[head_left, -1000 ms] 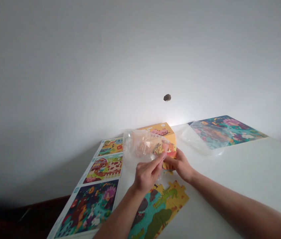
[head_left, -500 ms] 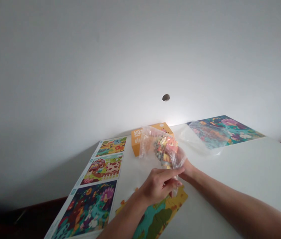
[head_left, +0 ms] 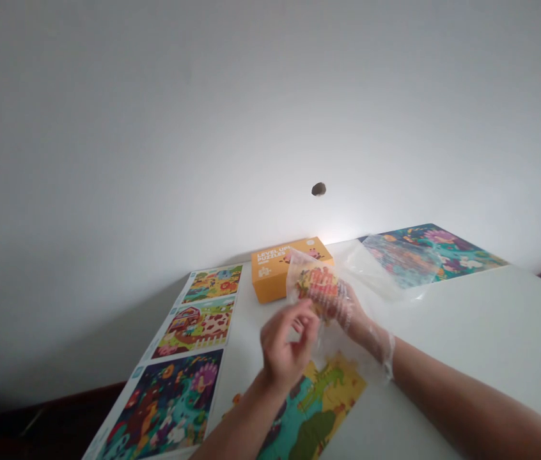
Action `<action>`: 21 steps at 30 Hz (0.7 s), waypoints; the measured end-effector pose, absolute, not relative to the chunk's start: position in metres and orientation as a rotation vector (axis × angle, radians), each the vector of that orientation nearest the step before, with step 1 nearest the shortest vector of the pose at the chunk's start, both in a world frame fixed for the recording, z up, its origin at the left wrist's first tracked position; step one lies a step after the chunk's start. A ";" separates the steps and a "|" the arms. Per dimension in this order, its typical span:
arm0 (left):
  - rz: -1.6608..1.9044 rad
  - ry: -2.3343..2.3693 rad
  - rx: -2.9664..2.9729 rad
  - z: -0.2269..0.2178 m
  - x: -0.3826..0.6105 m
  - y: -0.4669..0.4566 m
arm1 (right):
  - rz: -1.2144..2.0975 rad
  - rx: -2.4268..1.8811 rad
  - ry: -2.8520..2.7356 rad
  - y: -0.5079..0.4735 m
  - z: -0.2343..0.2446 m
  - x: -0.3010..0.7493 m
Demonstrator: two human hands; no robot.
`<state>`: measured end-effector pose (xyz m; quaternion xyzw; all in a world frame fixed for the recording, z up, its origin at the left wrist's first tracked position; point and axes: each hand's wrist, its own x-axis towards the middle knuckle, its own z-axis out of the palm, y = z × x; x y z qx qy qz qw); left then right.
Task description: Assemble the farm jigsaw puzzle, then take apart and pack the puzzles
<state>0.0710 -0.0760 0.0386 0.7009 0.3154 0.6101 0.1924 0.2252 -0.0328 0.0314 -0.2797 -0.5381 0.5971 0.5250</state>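
Observation:
My right hand (head_left: 354,313) is pushed inside a clear plastic bag (head_left: 376,348), which covers it up to the wrist. Inside the bag its fingers close on a stack of colourful puzzle pieces (head_left: 321,287). My left hand (head_left: 286,345) hovers just left of the bag, fingers curled and pinched near the bag's edge; whether it grips the plastic I cannot make out. Below both hands lies a partly assembled puzzle (head_left: 316,409) with a green crocodile on a white table (head_left: 467,332).
An orange puzzle box (head_left: 275,268) stands behind the hands by the wall. A picture sheet (head_left: 188,358) with three scenes lies at the left edge. A finished blue puzzle (head_left: 443,246) and another clear bag (head_left: 380,268) lie at the back right.
The bag has slid down over my right hand to the wrist, with the pieces held inside it. My left hand has risen and moved left of the bag.

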 end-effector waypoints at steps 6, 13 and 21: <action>1.599 1.060 1.372 0.047 0.052 -0.045 | 1.386 -0.619 -1.260 -0.041 0.049 0.224; 1.255 0.925 1.380 0.038 0.065 -0.053 | 1.148 -0.650 -1.499 -0.041 0.041 0.213; 1.533 0.899 1.035 0.031 0.055 -0.036 | 0.635 -0.899 -1.729 -0.044 0.047 0.229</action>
